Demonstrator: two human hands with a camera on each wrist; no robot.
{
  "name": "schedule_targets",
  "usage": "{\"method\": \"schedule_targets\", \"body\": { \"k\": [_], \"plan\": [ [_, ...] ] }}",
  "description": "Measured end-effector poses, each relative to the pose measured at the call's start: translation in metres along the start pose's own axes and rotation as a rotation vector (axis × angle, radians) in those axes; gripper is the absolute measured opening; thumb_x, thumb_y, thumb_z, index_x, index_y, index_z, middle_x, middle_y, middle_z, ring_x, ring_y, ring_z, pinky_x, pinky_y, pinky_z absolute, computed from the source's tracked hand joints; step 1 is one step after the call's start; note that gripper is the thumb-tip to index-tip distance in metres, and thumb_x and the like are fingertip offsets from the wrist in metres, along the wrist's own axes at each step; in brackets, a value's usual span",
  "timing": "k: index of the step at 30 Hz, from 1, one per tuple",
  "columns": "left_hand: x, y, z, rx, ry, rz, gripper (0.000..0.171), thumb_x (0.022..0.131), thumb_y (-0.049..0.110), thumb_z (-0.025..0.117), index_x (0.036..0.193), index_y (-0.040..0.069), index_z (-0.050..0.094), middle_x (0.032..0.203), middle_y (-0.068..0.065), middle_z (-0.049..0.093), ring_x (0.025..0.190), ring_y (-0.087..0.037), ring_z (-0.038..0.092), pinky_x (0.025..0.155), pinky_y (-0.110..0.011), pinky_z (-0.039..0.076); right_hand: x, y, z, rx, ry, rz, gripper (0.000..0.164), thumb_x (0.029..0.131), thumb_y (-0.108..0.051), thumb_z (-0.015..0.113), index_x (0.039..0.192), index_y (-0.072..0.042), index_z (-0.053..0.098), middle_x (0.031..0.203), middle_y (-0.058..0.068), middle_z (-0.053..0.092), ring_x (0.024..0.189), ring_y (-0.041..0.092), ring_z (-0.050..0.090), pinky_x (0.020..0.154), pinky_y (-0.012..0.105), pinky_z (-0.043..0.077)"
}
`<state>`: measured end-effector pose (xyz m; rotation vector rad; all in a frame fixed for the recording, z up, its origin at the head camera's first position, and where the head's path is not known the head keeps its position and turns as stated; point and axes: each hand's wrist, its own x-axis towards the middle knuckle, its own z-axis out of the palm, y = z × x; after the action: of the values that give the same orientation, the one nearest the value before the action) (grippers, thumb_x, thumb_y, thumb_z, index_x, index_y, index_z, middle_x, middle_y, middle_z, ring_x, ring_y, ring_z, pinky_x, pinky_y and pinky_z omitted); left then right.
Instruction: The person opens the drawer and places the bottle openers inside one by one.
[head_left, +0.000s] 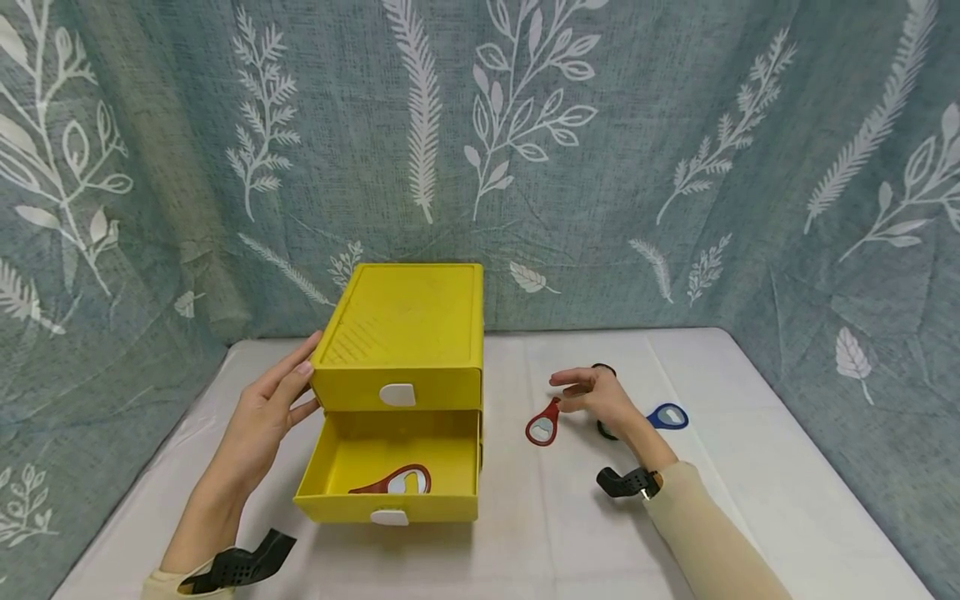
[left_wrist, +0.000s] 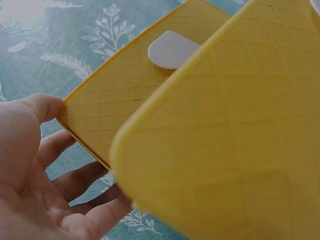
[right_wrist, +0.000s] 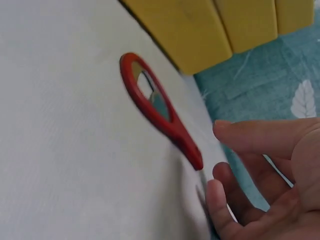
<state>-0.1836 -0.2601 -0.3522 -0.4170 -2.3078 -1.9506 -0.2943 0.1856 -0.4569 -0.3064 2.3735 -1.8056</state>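
A small yellow two-drawer box [head_left: 405, 317] stands left of centre; its lower drawer [head_left: 330, 507] is pulled out, the upper one shut. Inside the lower drawer lies a red bottle opener [head_left: 408, 481] with a metal insert. My left hand [head_left: 258, 425] touches the box's left side, thumb by the front edge and fingers along the side [left_wrist: 80, 180]. Another red bottle opener [head_left: 542, 427] lies on the table to the right of the box. Over its narrow end is my right hand [head_left: 600, 396], thumb and fingertips apart, with a small gap to the opener [right_wrist: 145, 100].
A blue bottle opener [head_left: 667, 417] lies right of my right hand. Black rounded pieces [head_left: 604, 431] show partly from under that hand, mostly hidden. The table has a white cover [head_left: 555, 533]; a grey-green leaf-patterned curtain [head_left: 660, 125] hangs behind and at both sides.
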Motion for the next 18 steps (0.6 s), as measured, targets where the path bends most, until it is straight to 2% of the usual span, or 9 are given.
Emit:
{"method": "schedule_targets", "body": {
  "k": [6, 11, 15, 18],
  "plan": [
    [0.0, -0.001, 0.0, 0.0, -0.008, 0.016, 0.051, 0.107, 0.033, 0.042, 0.156, 0.022, 0.031, 0.16, -0.011, 0.024, 0.127, -0.01, 0.045, 0.091, -0.019, 0.048, 0.002, 0.01, -0.002, -0.063, -0.02, -0.033, 0.044, 0.077, 0.009, 0.076, 0.119, -0.001, 0.071, 0.117, 0.018, 0.067, 0.106, 0.033, 0.06, 0.076, 0.028, 0.052],
    [-0.001, -0.001, 0.0, 0.0, -0.01, 0.018, 0.051, 0.108, 0.032, 0.042, 0.156, 0.023, 0.031, 0.16, -0.011, 0.024, 0.127, -0.01, 0.045, 0.091, -0.018, 0.048, 0.001, 0.013, -0.001, -0.094, -0.058, -0.072, 0.048, 0.074, 0.013, 0.075, 0.121, 0.001, 0.069, 0.118, 0.018, 0.067, 0.111, 0.034, 0.059, 0.085, 0.029, 0.051],
    [-0.001, -0.001, 0.0, 0.0, -0.011, 0.023, 0.051, 0.108, 0.032, 0.042, 0.156, 0.023, 0.031, 0.16, -0.01, 0.024, 0.126, -0.01, 0.045, 0.091, -0.018, 0.048, 0.001, 0.015, 0.001, -0.131, -0.083, -0.103, 0.051, 0.071, 0.016, 0.075, 0.119, 0.004, 0.069, 0.115, 0.015, 0.069, 0.112, 0.032, 0.059, 0.093, 0.036, 0.05],
    [-0.001, -0.001, 0.0, -0.004, -0.014, 0.029, 0.051, 0.108, 0.031, 0.041, 0.156, 0.022, 0.031, 0.16, -0.01, 0.024, 0.126, -0.009, 0.045, 0.091, -0.018, 0.048, 0.001, 0.017, 0.003, -0.158, -0.086, -0.114, 0.05, 0.071, 0.016, 0.077, 0.118, 0.004, 0.069, 0.113, 0.013, 0.069, 0.111, 0.03, 0.06, 0.093, 0.039, 0.05]
  ]
}}
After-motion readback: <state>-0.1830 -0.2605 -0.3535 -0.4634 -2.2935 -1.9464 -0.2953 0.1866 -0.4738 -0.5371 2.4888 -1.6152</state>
